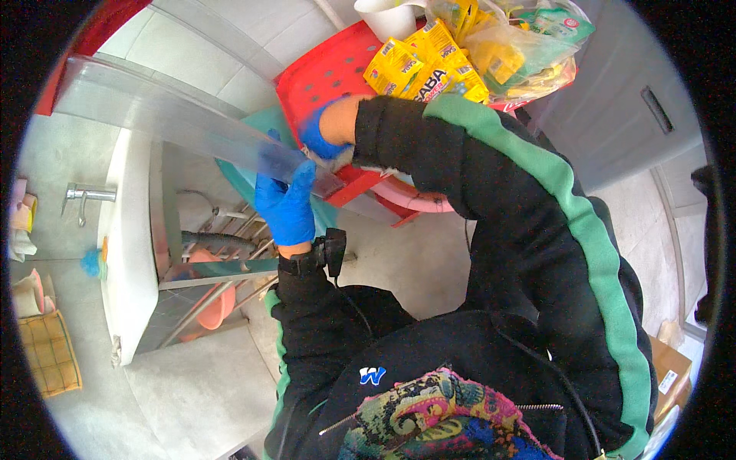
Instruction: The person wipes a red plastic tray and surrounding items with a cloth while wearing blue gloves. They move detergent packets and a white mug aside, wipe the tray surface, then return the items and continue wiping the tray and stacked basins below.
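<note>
My left hand (286,210), in a blue glove, grips the lower part of a long clear plastic panel (172,112). The thumb lies along the panel's edge, and the other fingers show partly through the plastic. A red end piece (359,187) borders the panel just right of this hand. My right hand (322,131), also blue-gloved and blurred, is bent down beside the red end piece, in front of a red perforated plastic seat or basket (328,63). Its fingers are mostly hidden, and what they hold cannot be made out.
Yellow sachets (425,63) and a filled clear plastic bag (517,46) lie on the red plastic, beside a white cup (386,17). A white sink (129,276) with a chrome faucet (89,192) stands left. Teal (233,178) and pink basins (414,198) sit below my hands.
</note>
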The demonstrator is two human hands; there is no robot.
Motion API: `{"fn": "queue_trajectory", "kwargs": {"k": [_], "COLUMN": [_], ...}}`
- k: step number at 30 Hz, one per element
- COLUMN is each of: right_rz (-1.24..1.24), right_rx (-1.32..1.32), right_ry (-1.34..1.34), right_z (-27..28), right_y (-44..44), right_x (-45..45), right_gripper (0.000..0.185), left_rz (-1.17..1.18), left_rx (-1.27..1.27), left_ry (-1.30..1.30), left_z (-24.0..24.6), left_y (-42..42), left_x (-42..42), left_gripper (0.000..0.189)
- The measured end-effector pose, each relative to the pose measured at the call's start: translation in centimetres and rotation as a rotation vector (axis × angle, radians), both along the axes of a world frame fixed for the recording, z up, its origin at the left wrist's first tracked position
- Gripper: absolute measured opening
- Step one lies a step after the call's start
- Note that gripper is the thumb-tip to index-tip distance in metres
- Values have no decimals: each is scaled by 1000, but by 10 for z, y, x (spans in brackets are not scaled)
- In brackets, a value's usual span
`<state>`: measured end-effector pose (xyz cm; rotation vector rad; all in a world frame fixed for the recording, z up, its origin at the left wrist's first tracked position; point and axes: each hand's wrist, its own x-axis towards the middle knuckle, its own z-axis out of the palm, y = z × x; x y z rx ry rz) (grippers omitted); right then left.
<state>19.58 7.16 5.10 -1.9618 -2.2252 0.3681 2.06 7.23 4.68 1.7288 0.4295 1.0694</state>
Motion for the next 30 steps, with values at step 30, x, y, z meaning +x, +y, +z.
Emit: {"fn": "queue_trajectory", "kwargs": {"k": [30], "right_rz": [304], "right_rx": [-168], "right_ry": [139], "right_z": [5], "right_y": [-5], "right_x": [3], "right_gripper": [17], "left_rz": [-22], "left_rx": [32], "left_ry": [2], "left_z": [-2], "left_y": [2], "left_x": [1], "left_gripper": [56]}}
